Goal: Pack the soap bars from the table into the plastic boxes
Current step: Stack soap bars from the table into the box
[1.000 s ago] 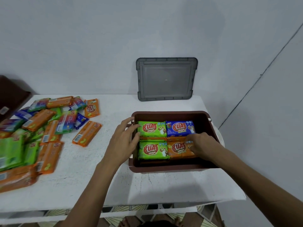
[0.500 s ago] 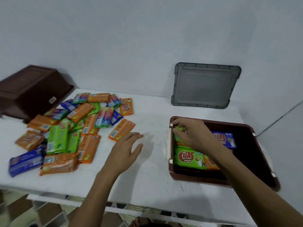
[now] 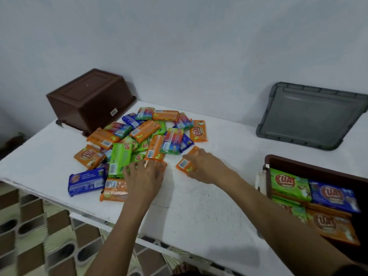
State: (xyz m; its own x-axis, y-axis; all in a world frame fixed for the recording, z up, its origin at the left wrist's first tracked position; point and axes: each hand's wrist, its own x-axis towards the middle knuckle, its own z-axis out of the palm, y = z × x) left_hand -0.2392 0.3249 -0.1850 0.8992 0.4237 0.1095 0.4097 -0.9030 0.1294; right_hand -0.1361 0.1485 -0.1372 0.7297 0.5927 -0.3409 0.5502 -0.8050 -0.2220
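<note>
A heap of wrapped soap bars (image 3: 139,136) in orange, green, blue and rainbow wrappers lies on the left half of the white table (image 3: 209,206). My left hand (image 3: 144,178) rests flat with fingers spread on an orange bar (image 3: 161,165) at the heap's near edge. My right hand (image 3: 208,166) curls its fingers over a separate orange bar (image 3: 184,163) lying just right of the heap. The open brown plastic box (image 3: 298,166) stands at the right edge, with green, blue and orange bars (image 3: 289,184) laid flat inside.
A second brown box (image 3: 89,98) sits upside down at the back left against the wall. A grey lid (image 3: 310,116) leans on the wall at the back right. The table's front edge drops to a patterned tiled floor (image 3: 39,236).
My view has swung left toward the heap. My right hand left the open box and crossed to the loose orange bar. My left hand reached forward onto the heap's near edge.
</note>
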